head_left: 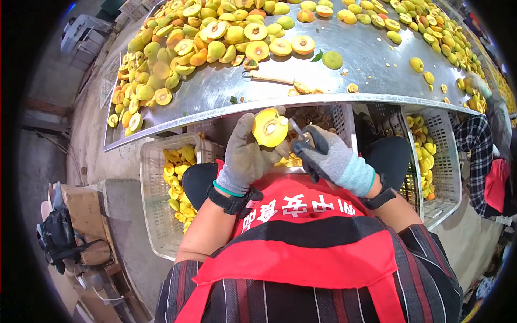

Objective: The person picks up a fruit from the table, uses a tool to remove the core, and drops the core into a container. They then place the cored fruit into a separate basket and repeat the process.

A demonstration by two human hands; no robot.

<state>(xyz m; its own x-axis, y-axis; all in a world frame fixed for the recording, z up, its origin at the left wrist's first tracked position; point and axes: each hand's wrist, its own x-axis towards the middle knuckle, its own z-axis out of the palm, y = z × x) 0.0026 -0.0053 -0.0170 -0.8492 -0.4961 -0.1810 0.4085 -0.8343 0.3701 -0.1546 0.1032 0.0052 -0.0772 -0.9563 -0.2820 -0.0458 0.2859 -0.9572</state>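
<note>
Halved yellow fruit [270, 129] rests in my gloved left hand [243, 153], its cut face and pit turned up toward me. The fingers of that hand are wrapped round its left and lower side. My gloved right hand [328, 156] is closed round a small pitting tool [295, 127], whose metal end points up and left, close to the fruit's right edge. Both hands are over my lap, just in front of the metal table's near edge [301, 100]. Below them, yellow fruit pieces show partly, mostly hidden by the hands.
Heaps of halved fruit [215, 32] lie on the table, near a wooden-handled tool [272, 77]. Crates with yellow pieces stand at left [151, 215] and right [449, 177]. Another person's plaid sleeve [479, 161] is at the far right. A black bag [56, 234] lies at far left.
</note>
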